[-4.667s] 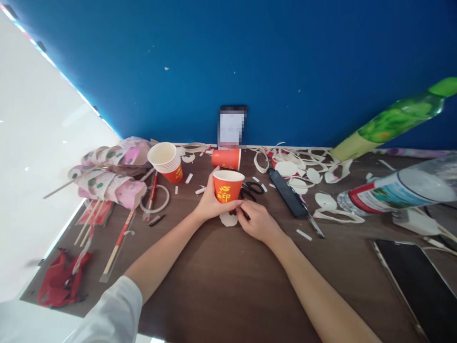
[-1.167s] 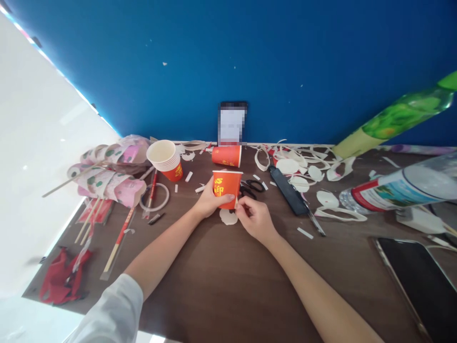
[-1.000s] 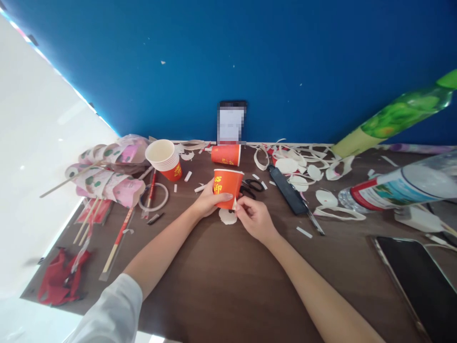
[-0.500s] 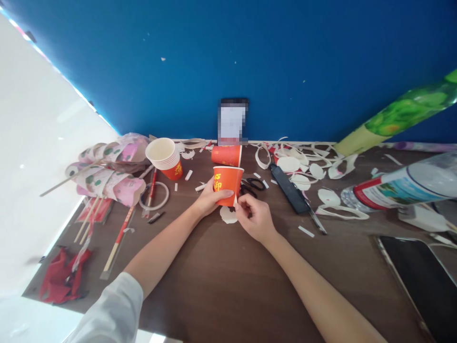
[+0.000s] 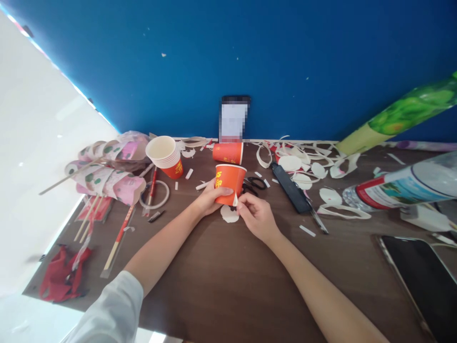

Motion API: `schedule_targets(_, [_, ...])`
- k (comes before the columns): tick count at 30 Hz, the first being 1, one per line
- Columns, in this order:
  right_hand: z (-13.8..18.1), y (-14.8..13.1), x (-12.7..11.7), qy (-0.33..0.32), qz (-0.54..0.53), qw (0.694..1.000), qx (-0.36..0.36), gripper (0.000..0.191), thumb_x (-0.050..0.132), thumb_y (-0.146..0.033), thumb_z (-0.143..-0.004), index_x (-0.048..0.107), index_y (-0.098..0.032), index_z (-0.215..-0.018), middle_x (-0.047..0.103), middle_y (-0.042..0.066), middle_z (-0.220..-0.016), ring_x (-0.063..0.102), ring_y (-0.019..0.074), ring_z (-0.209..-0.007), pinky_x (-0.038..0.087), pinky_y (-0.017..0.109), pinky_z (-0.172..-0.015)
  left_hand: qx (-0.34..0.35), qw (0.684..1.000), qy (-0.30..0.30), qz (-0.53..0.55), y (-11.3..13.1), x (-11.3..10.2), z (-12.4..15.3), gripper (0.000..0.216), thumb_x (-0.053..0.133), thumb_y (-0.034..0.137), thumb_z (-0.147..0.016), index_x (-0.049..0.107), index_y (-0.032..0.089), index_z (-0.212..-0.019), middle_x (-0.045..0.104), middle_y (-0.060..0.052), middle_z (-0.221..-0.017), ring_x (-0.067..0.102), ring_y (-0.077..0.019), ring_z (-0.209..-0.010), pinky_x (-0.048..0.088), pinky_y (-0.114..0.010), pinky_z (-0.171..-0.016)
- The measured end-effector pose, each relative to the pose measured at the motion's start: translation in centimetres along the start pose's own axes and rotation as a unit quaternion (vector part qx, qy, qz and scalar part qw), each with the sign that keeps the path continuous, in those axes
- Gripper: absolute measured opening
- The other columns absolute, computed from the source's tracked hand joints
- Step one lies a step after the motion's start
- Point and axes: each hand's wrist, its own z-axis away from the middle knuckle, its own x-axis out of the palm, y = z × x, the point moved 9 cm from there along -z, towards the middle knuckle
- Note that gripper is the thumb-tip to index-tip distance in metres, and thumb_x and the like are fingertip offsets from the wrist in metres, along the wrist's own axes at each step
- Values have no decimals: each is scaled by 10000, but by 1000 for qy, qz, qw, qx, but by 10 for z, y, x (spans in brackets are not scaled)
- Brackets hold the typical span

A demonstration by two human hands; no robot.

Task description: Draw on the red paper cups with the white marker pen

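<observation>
**Because the pull is sideways, a crooked rip in the cup is your main hazard**

While your left hand wraps the cup from the left, its fingers are spread to the cup's width, with the thumb across the near side. The cup sits mid-scene, just above the worktop and roughly upright; you can't tell whether its base touches anything. On your right hand, the thumb and forefinger look pinched together on the pale flap at the cup's lower right.

If you tug hard, the paper could split at an angle instead of along the edge, because your grip on the flap is so small. It could also slip out, and your right hand would jerk away to the right. Squeeze too firmly on the left and the thin wall could buckle, since only the thumb presses the near side.

Mind the scissors, just beyond your right fingers: their blades are hidden, so a stray knuckle could meet an edge. A sudden release might also knock the second cup, lying on its side at the far side, and make it roll. On the near side, the disc could be dragged or creased if the cup drops onto it.
</observation>
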Motion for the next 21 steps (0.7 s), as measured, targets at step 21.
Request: schedule_targets(21, [13,-28,-6,18,305,884,-353,84,562,-170,-887,622,-221,-918,615,14,-701,548,139,-663,442,277,-664,-65,997,-31,22,-4,12,3,456,785,416,-669,597,108,-949,649,-37,-772,605,-121,-663,472,-249,-650])
